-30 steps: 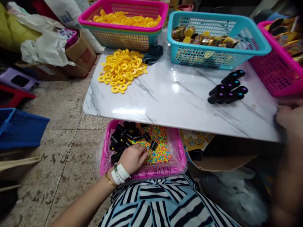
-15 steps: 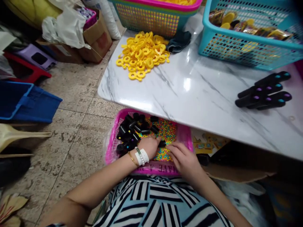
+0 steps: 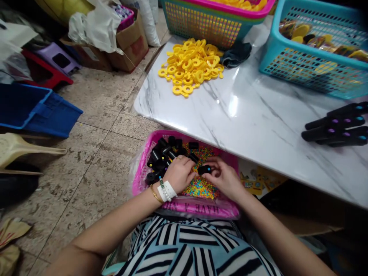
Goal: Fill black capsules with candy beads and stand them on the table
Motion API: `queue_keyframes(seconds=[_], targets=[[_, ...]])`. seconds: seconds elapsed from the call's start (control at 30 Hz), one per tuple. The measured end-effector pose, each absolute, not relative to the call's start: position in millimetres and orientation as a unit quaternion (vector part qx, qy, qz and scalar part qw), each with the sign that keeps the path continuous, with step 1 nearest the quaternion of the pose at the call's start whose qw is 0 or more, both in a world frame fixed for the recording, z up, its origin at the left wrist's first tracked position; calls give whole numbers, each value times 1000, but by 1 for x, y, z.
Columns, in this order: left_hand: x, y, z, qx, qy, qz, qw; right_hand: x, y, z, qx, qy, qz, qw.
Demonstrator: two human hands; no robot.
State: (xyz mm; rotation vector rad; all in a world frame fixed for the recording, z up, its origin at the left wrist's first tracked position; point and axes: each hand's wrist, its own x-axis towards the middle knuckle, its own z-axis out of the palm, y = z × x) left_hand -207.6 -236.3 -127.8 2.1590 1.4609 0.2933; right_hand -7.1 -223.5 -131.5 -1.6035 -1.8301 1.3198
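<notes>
"Low over the wearer's lap, above the pink basket (image 3: 138, 182), what is the right hand (image 3: 225, 178) holding?"

"One short black tube (image 3: 203, 170), lying roughly sideways over the beads (image 3: 199, 188). Thumb and fingers are closed on its right end, beside a blue dot."

"And the left hand (image 3: 178, 175)?"

"Fingers bent downward beside it, fingertips near the beads. They're hidden from above, so I can't tell whether they pinch anything."

"How would the tube handle?"

"Light and stiff, I'd judge, probably plastic. Its shine suggests a smooth, slightly slippery wall, so a pinch around the sides near one end looks sensible. It doesn't seem fragile, though if it's open at one end, loose contents could spill; I can't make that out."

"What else does the basket hold?"

"More black tubes (image 3: 156, 156) heaped on the left, multicoloured beads on the right, and a clear lining with dark lettering along the near side."

"Other containers?"

"On the marbled table (image 3: 253, 115), a turquoise basket (image 3: 319, 51) has yellow-and-brown wrapped pieces. Left of it, a nested stack of baskets (image 3: 204, 25) has yellow parts on top, with yellow rings (image 3: 194, 67) piled loose in front."
</notes>
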Motion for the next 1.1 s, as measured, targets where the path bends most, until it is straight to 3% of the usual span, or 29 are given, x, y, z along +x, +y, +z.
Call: queue_keyframes(seconds=[0.17,0.47,0.6,0.7,0.83,1.0,1.1], targets=[[-202,-221,-136,844,510,80,147,-7,-205,-130,-524,-767,354,110],[-207,-245,-127,861,478,33,168,12,-190,-149,-503,-800,315,90],[-216,-262,-122,804,551,-41,219,4,-186,-148,-452,-878,157,-25],[-217,-266,-124,778,573,-79,246,-13,-185,-150,-388,-907,128,-105],[-219,-265,-128,777,570,-75,259,-19,-189,-151,-363,-885,281,-75],[-227,-264,-132,773,540,-1,332,4,-205,-139,-401,-713,570,80],[-228,-262,-132,766,517,60,378,12,-215,-132,-415,-627,639,161]])
